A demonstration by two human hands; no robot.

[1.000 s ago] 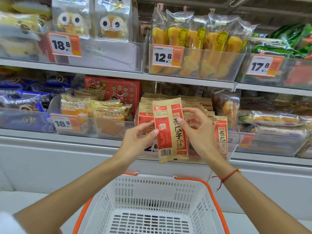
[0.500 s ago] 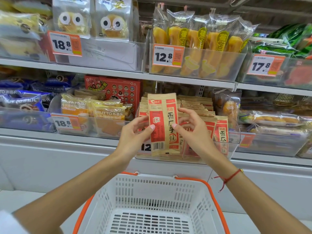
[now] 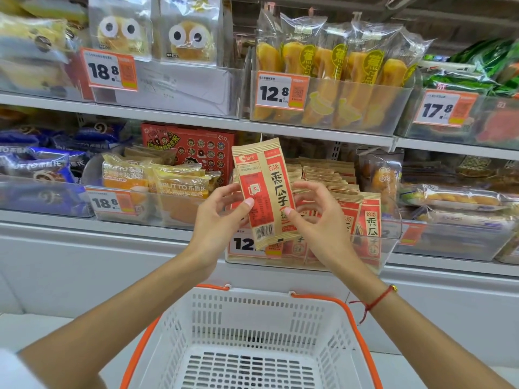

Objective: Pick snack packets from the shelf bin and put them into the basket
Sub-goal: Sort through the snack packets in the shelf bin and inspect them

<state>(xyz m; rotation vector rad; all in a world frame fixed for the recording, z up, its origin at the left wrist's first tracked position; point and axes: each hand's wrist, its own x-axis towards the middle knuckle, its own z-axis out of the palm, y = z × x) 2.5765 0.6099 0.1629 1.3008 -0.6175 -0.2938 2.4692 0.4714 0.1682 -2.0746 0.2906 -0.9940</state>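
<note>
Holding one packet (image 3: 264,192) upright between both hands, we pinch its left edge with the left hand (image 3: 217,217) and its right edge with the right hand (image 3: 317,220). Behind the grip sits the bin (image 3: 390,248) of matching packets; below it, the basket (image 3: 252,299).

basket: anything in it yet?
Empty as far as visible: the basket shows bare white mesh; the packet is up between both hands.
</note>
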